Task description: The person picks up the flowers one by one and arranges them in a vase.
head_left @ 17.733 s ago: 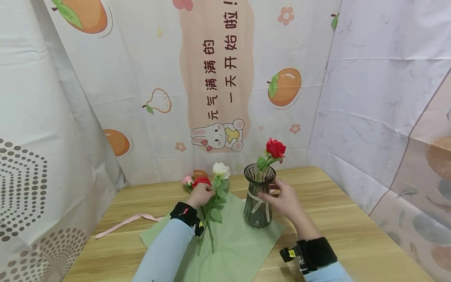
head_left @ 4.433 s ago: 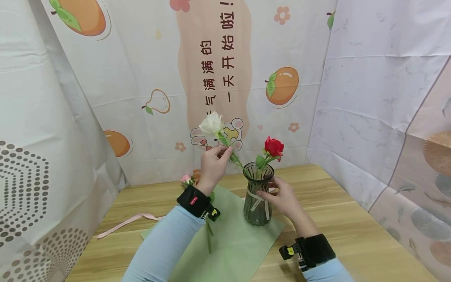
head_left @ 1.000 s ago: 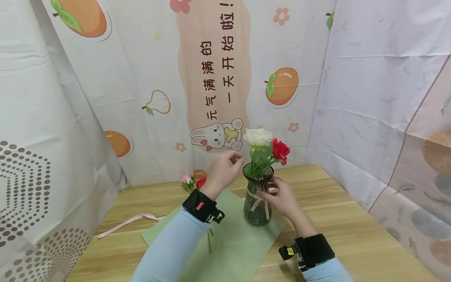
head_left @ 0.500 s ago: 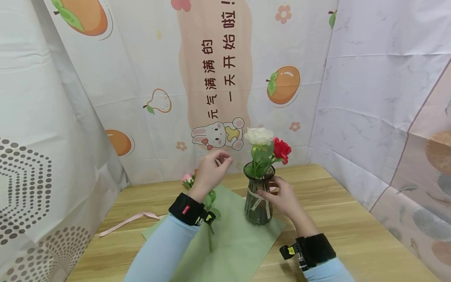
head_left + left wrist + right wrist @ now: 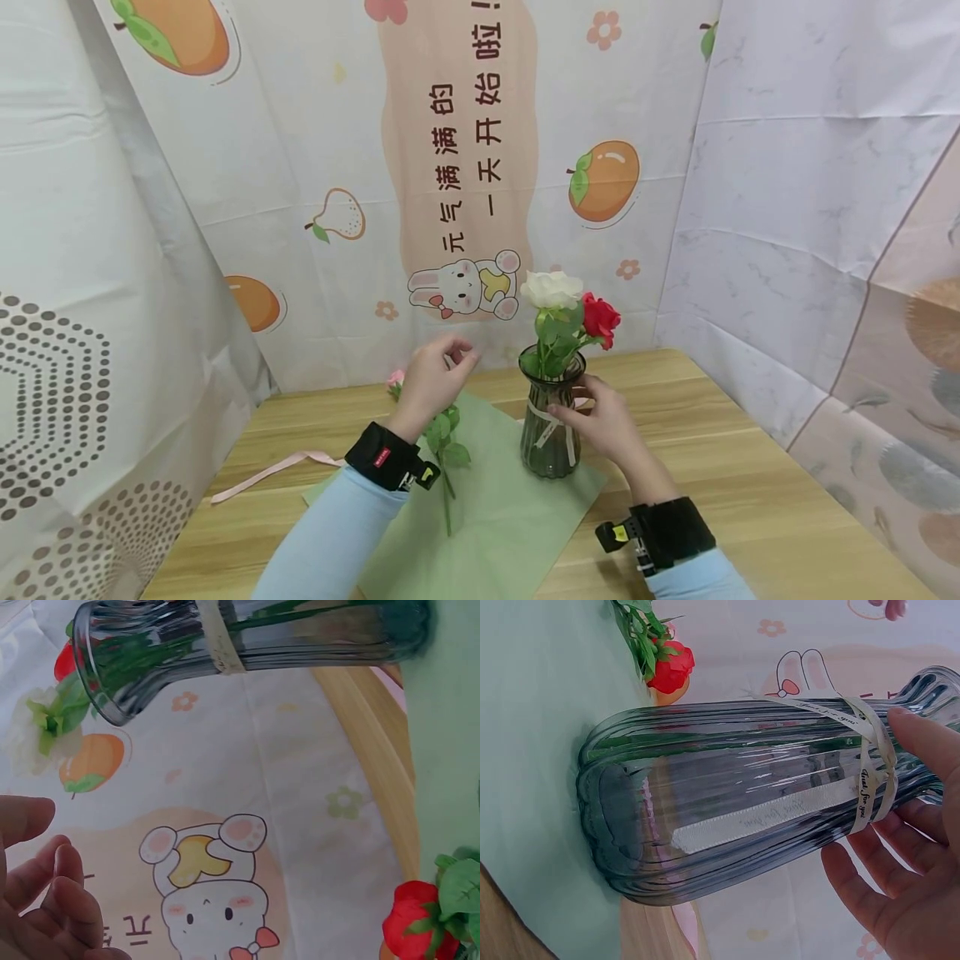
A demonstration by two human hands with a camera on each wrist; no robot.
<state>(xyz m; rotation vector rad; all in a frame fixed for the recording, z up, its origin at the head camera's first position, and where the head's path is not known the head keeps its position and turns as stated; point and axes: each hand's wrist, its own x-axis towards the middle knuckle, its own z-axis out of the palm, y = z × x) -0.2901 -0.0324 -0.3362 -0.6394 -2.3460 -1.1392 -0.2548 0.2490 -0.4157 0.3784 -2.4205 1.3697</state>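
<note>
My right hand (image 5: 606, 421) holds the grey ribbed glass vase (image 5: 551, 457) around its upper part, thumb at the front. A white rose (image 5: 553, 290) and a red rose (image 5: 600, 318) stand in it, stems inside the glass. To the left, my left hand (image 5: 435, 379) hovers with loosely bent fingers and nothing between them, as the left wrist view also shows. Below and behind that hand lie a pink rose (image 5: 395, 381) and another red rose (image 5: 411, 921), whose bloom the hand hides in the head view. Leafy stems (image 5: 448, 457) stretch towards me.
Green wrapping paper (image 5: 510, 533) lies under the vase and the loose stems. A pink ribbon (image 5: 273, 471) curls on the wooden table (image 5: 720, 467) at the left. A printed cloth (image 5: 337, 125) hangs behind the table.
The white rose went from the paper into the vase, carried by my left hand, which let it go. That hand has since moved left and down. My right hand stays on the vase.
</note>
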